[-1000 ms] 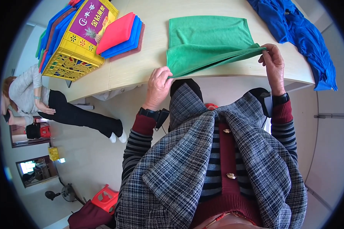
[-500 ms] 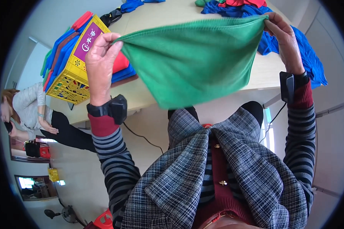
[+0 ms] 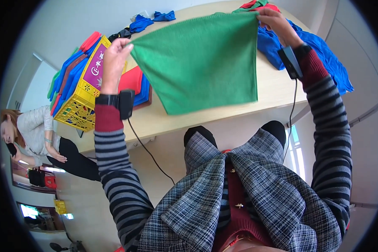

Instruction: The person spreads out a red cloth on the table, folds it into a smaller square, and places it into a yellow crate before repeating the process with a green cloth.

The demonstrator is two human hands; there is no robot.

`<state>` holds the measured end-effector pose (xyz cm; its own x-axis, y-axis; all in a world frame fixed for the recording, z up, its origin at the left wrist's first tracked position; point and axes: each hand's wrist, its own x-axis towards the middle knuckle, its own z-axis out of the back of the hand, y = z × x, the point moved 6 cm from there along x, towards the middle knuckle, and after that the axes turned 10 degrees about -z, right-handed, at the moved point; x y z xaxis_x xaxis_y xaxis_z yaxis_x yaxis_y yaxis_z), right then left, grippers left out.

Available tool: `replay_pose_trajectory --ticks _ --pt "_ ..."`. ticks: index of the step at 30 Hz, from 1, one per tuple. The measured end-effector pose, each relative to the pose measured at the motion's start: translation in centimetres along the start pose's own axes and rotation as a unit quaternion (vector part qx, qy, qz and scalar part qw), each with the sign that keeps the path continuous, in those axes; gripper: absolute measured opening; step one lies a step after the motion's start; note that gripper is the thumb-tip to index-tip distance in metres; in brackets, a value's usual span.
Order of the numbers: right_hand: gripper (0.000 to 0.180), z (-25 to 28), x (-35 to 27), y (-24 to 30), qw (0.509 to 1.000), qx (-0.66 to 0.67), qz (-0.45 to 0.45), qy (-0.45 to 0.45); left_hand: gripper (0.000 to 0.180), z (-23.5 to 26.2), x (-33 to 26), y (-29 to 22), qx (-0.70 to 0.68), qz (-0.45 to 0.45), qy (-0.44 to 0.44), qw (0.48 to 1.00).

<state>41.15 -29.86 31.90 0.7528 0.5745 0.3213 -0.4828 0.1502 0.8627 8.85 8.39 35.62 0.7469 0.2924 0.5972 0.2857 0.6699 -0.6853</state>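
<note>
A green cloth is stretched by its two far corners between my hands, its lower edge hanging over the pale table. My left hand pinches the left corner between thumb and fingers, beside the yellow crate. The right corner is gripped by my right hand, close to the heap of blue cloths. Both wrists carry black strapped devices with cables.
On the left, a yellow plastic crate holds folded cloths in several colours. Folded red and blue cloths lie beside it on the table. Crumpled blue cloths lie at the far edge. A person is off to the left.
My right hand has moved left, and the green cloth now hangs flatter and steadier over the table. My left hand stays at its corner.
</note>
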Motion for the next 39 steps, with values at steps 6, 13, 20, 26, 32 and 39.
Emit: replay_pose_trajectory --ticks 6,13,20,26,32,39 --pt "0.014 0.0 0.1 2.9 0.990 0.085 0.111 -0.006 0.010 -0.9 0.4 -0.6 0.111 -0.125 -0.078 0.983" --pt "0.009 -8.4 -12.3 -9.8 0.996 -0.048 0.008 0.070 0.021 -8.7 -15.5 7.6 0.294 -0.159 0.070 0.940" --pt "0.014 -10.7 -19.0 -13.1 0.972 -0.211 0.056 0.085 0.021 -11.8 -22.8 8.9 0.242 -0.067 0.107 0.962" --pt "0.011 -9.8 -20.0 -11.1 0.951 -0.282 0.095 0.079 0.020 -12.8 -23.4 8.0 0.245 -0.069 0.119 0.960" --pt "0.012 -11.7 -19.9 -7.4 0.932 -0.313 0.108 0.150 0.014 -9.6 -24.8 5.4 0.269 -0.085 0.128 0.951" --pt "0.020 -16.2 -19.4 -8.0 0.965 -0.210 0.096 0.127 0.016 -12.9 -21.9 5.2 0.217 -0.120 0.107 0.963"
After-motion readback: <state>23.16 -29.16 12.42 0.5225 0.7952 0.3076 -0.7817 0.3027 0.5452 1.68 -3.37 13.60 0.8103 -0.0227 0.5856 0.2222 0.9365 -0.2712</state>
